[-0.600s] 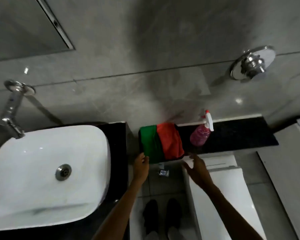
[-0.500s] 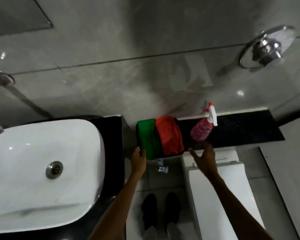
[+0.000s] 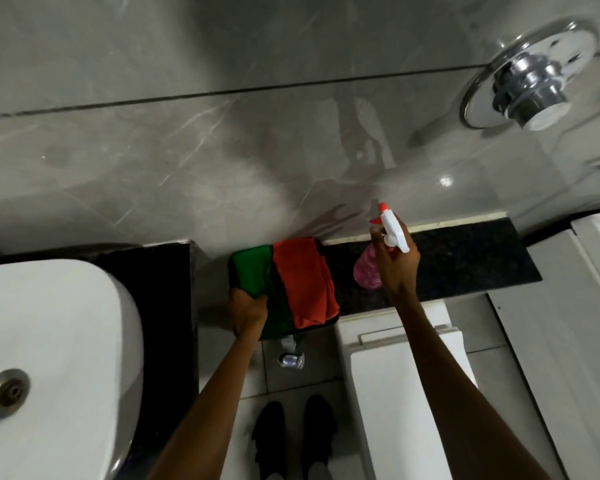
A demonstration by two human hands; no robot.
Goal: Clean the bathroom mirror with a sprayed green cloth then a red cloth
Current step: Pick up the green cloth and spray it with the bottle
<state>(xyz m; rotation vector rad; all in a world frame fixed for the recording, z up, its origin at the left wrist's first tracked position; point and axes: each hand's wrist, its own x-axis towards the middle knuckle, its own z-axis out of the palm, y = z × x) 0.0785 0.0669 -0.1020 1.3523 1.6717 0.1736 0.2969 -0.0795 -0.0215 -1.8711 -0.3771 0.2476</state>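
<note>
- Grey marble-look wall tiles [image 3: 222,150] fill the upper half of my view, with a round chrome flush button [image 3: 523,76] at the upper right; no mirror shows anywhere in frame.
- Below the tiles runs a black speckled stone ledge [image 3: 465,258] across the middle right, above a white toilet cistern lid [image 3: 406,375]. A white ceramic basin [image 3: 49,358] sits at the lower left.
- At the ledge's left end, in the centre of the frame, lies the folded green cloth [image 3: 253,268], with the folded red cloth [image 3: 305,278] just beside it on its right, overlapping it.
- My left hand [image 3: 246,311] is pinched on the near left corner of the green cloth, fingers curled over its edge; the cloth is not yet lifted.
- My right hand [image 3: 395,261] is wrapped around the neck of the pink plastic spray bottle with a white trigger head [image 3: 368,271], right of the cloths. I cannot tell whether the bottle has left the ledge.
- I judge this as the pick-up step: cloth and sprayer get gathered before any spraying or wiping.
- Risk: the red cloth overlaps the green one, so pulling the green cloth could drag the red one off the ledge's front edge onto the floor.
- Risk: the orange nozzle [image 3: 381,206] points toward the wall, so an early squeeze would wet the tiles rather than the cloth.
- Risk: a neck-only grip could let the bottle swing or slip.
</note>
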